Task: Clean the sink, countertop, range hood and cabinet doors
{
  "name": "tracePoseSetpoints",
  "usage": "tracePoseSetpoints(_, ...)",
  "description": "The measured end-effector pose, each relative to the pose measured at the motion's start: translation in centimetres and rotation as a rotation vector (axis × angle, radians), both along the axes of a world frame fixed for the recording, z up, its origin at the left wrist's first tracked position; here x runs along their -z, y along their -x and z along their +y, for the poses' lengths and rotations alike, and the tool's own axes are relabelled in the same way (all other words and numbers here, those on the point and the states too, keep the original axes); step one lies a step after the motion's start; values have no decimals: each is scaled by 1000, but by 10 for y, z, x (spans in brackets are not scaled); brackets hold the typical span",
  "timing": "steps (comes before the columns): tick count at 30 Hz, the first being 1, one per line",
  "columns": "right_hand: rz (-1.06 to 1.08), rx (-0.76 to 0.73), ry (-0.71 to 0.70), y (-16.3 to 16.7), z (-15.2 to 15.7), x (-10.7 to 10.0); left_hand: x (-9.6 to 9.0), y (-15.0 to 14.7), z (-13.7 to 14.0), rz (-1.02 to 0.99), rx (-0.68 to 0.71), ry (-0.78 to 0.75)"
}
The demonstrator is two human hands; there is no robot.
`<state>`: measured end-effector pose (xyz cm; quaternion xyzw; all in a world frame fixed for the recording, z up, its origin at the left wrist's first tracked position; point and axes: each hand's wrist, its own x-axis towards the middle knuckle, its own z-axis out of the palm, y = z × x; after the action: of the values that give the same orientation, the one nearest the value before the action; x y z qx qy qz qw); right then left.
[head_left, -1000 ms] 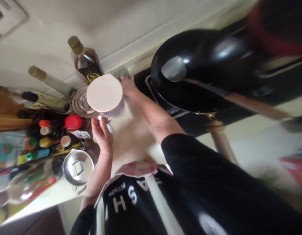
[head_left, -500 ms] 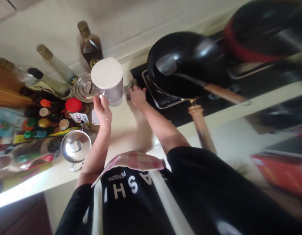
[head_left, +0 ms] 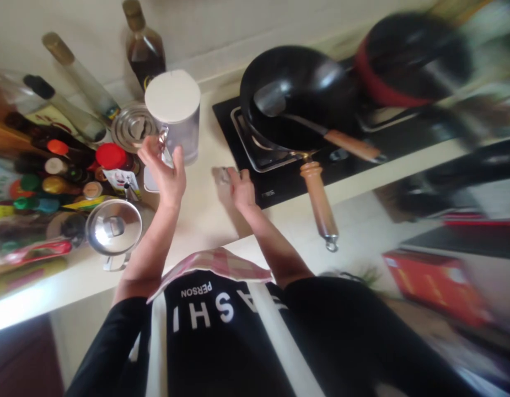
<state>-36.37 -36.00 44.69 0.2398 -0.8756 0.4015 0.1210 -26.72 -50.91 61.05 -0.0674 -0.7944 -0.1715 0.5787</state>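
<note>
A pitcher with a white lid and clear body [head_left: 184, 135] stands on the counter against the back, beside a dark bottle. Just in front of its handle, my left hand [head_left: 167, 175] is open, thumb and fingers apart; whether a fingertip still touches the handle I cannot tell. My right hand [head_left: 243, 190] rests on the counter by the stove's left edge, its fingers closed over a small crumpled greyish cloth [head_left: 224, 176]. Most of the cloth is hidden under the fingers.
On the black stove [head_left: 273, 190] sits a wok [head_left: 304, 71] with a spatula [head_left: 349, 143] in it, its wooden handle [head_left: 318, 198] jutting forward. A red-sided pan [head_left: 376, 82] stands farther right. Bottles, a red-lidded jar [head_left: 111, 157] and a lidded steel pot [head_left: 114, 229] crowd the left.
My left hand has loosened from the pitcher's handle and its fingers have spread. My right hand has drawn the cloth toward me along the counter. The view has shifted.
</note>
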Motion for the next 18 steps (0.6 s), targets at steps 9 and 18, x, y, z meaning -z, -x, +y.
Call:
tracePoseSetpoints(9, 152, 232, 67, 42, -38, 1, 66, -127, 36, -112, -79, 185)
tracePoseSetpoints(18, 89, 29, -84, 141, -72, -111, 97, -161, 37, -198, -266, 105)
